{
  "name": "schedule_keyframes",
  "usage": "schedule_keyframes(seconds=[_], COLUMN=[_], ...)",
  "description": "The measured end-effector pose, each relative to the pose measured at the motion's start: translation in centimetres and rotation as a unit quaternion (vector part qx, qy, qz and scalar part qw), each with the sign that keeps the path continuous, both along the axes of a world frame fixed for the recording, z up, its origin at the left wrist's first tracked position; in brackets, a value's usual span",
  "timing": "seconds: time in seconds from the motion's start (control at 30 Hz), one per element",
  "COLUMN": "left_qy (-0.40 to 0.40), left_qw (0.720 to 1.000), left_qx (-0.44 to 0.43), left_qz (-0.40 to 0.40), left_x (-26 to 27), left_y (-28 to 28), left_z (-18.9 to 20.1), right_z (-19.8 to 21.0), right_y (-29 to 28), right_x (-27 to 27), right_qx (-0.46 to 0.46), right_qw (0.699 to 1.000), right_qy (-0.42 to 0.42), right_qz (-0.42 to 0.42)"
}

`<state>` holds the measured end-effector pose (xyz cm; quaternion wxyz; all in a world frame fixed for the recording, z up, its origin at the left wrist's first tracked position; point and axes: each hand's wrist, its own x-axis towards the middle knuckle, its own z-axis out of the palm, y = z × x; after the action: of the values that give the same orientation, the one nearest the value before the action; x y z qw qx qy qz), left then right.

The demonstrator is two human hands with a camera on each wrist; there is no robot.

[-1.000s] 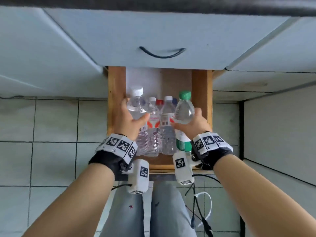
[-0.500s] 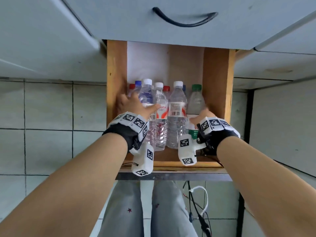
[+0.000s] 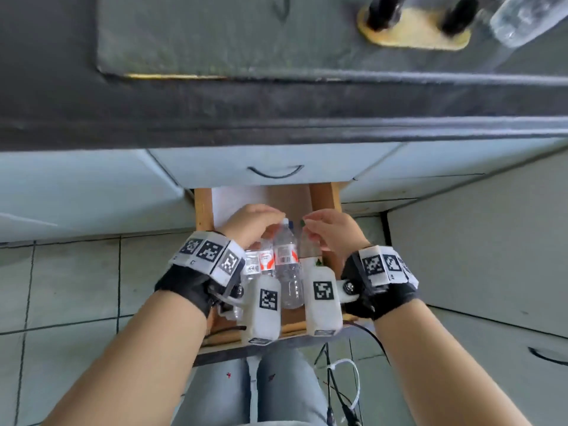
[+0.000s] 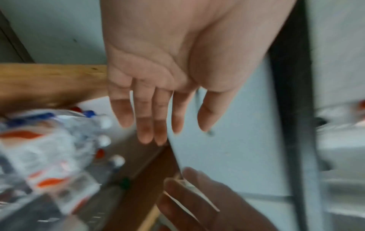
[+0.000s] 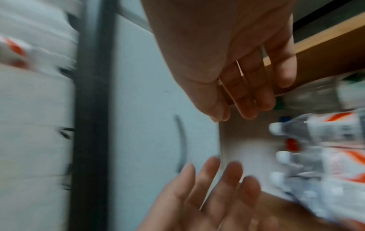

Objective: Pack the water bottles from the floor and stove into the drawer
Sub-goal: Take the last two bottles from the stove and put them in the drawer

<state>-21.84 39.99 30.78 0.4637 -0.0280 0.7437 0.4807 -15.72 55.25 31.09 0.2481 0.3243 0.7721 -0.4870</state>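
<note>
Left hand: left hand (image 3: 252, 224) hovers over the bottles at 11 o'clock, fingers (image 4: 146, 125) straight and relaxed, holding nothing.
Drawer: drawer (image 3: 203, 210) pulled out; bare floor shows beyond the caps at 12 o'clock, under the closed upper drawer front (image 3: 276, 167).
Bottles: water bottles (image 3: 284, 259) stand packed in a row between the wooden sides.
Right hand: right hand (image 3: 333, 232) at 1 o'clock, released, fingers (image 5: 247, 100) loosely bent beside the green cap (image 3: 302, 222).
Countertop: 1 bottle on the counter (image 3: 522, 16) at 2 o'clock.
</note>
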Motion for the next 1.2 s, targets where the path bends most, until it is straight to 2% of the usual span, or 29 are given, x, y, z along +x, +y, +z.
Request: schedule_keyframes(seconds=[0.1,0.17,0.27,0.33,0.4,0.5,0.57,0.63,0.7,0.83,0.9,1.03,1.2], left_qy=[-0.004,0.025,0.112,0.183,0.228,0.244,0.255,0.279,0.316,0.376,0.396,0.402,0.408], left_qw=[0.994,0.988,0.973,0.950,0.931,0.922,0.922,0.918,0.904,0.880,0.867,0.858,0.842], left_qx=[0.107,0.147,0.200,0.220,0.227,0.226,0.211,0.188,0.186,0.186,0.187,0.181,0.234], left_qz=[-0.040,-0.040,0.038,0.124,0.174,0.198,0.203,0.210,0.219,0.224,0.237,0.265,0.265], left_x=[-2.3,-4.0,-6.8,-8.8,-10.6,-13.0,-14.1,-14.9,-15.9,-18.0,-18.7,-18.4,-14.8], left_y=[1.3,2.5,5.0,6.9,9.1,13.4,16.5,19.7,22.5,25.9,26.3,26.2,24.3], left_z=[7.9,12.4,17.7,19.9,21.0,21.3,20.9,20.2,20.0,20.1,20.1,20.0,19.5], right_z=[6.8,10.3,14.7,16.8,17.6,17.6,17.3,16.8,16.6,17.1,17.5,17.3,16.6], right_y=[0.6,1.8,4.8,7.6,10.9,15.9,18.7,21.1,23.0,26.0,26.4,26.9,25.1], right_x=[-1.1,-2.2,-4.2,-5.7,-6.9,-8.3,-9.3,-10.3,-11.5,-13.5,-14.0,-13.8,-11.4], right_qx=[-0.020,-0.033,-0.014,0.005,0.033,0.091,0.119,0.115,0.084,0.028,0.020,0.021,-0.018], right_qw=[0.987,0.971,0.951,0.933,0.905,0.829,0.797,0.797,0.811,0.826,0.830,0.828,0.824], right_qy=[0.115,0.174,0.253,0.293,0.329,0.381,0.398,0.400,0.401,0.457,0.469,0.480,0.498], right_qz=[-0.106,-0.158,-0.180,-0.207,-0.267,-0.398,-0.438,-0.437,-0.417,-0.330,-0.299,-0.291,-0.269])
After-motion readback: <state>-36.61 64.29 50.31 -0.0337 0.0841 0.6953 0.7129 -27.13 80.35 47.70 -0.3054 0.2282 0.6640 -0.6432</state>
